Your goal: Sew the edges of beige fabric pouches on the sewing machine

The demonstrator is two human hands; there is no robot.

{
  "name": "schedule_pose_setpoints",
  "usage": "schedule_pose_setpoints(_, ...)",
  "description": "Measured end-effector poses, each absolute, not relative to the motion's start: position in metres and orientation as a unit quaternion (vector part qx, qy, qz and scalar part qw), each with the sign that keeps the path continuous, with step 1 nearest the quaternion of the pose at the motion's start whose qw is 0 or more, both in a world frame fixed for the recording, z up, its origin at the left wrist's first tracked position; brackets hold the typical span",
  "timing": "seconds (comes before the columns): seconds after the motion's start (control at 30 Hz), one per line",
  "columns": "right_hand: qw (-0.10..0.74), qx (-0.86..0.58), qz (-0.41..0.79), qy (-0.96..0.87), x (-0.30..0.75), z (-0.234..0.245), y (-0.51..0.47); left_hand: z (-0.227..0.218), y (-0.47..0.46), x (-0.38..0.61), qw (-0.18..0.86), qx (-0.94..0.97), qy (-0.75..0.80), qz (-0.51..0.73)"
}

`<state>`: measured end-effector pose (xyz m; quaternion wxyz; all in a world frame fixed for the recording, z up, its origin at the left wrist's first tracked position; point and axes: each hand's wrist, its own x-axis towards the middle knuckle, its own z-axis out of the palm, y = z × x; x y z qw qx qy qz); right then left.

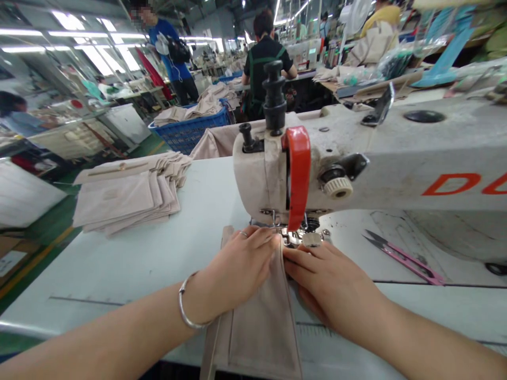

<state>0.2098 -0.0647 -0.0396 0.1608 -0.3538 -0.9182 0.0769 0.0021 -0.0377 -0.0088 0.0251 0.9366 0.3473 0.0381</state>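
A long beige fabric piece point(263, 338) runs from the table's front edge up to the presser foot point(292, 238) of a white sewing machine point(253, 179). My left hand point(237, 272), with a ring and a silver bangle point(182, 306), presses on the cloth, its fingers close together and bunched near the foot. On the other side, my right hand point(336, 282) grips the fabric's right edge with bent fingers, beside the foot. The needle tip is hidden behind the red guard point(299, 177) and my fingers. Pink-handled thread snips point(407, 259) lie right of my right hand.
Stacked beige fabric pieces point(119, 198) lie at the table's left. Behind the table stands a blue crate point(190, 129) heaped with cloth. One person point(263, 63) sits ahead, back turned; another person point(170, 50) in blue stands farther left. The machine arm point(396, 163) spans the right side.
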Motion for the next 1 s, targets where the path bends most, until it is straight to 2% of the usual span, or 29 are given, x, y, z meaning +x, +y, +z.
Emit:
schedule_pose_setpoints(0.17, 0.151, -0.349, 0.095, -0.92, 0.212, -0.037, -0.06, -0.004, -0.031, -0.009, 0.045, 0.937, 0.345, 0.033)
schedule_pose_setpoints(0.27, 0.144, -0.334, 0.135, -0.921, 0.214, -0.028, -0.072, 0.006, -0.062, -0.019, 0.085, 0.942, 0.325, 0.01)
schedule_pose_setpoints(0.33, 0.151, -0.329, 0.164, -0.918, 0.213, -0.024, -0.09, 0.004, -0.093, -0.024, 0.07, 0.946, 0.317, 0.013)
schedule_pose_setpoints(0.47, 0.253, -0.336, 0.164, -0.892, 0.203, -0.029, -0.133, -0.017, -0.143, -0.027, 0.009, 0.943, 0.324, 0.071)
schedule_pose_setpoints(0.6, 0.356, -0.349, 0.126, -0.858, 0.193, -0.047, -0.159, -0.031, -0.154, -0.023, 0.025, 0.918, 0.367, 0.149)
schedule_pose_setpoints(0.73, 0.374, -0.358, 0.121, -0.847, 0.192, -0.058, -0.165, -0.023, -0.149, -0.016, 0.049, 0.893, 0.416, 0.163)
schedule_pose_setpoints(0.87, 0.376, -0.355, 0.124, -0.847, 0.199, -0.061, -0.169, -0.018, -0.15, -0.014, 0.071, 0.91, 0.393, 0.111)
schedule_pose_setpoints(1.0, 0.376, -0.341, 0.113, -0.854, 0.205, -0.062, -0.171, -0.019, -0.154, -0.014, 0.071, 0.925, 0.353, 0.122)
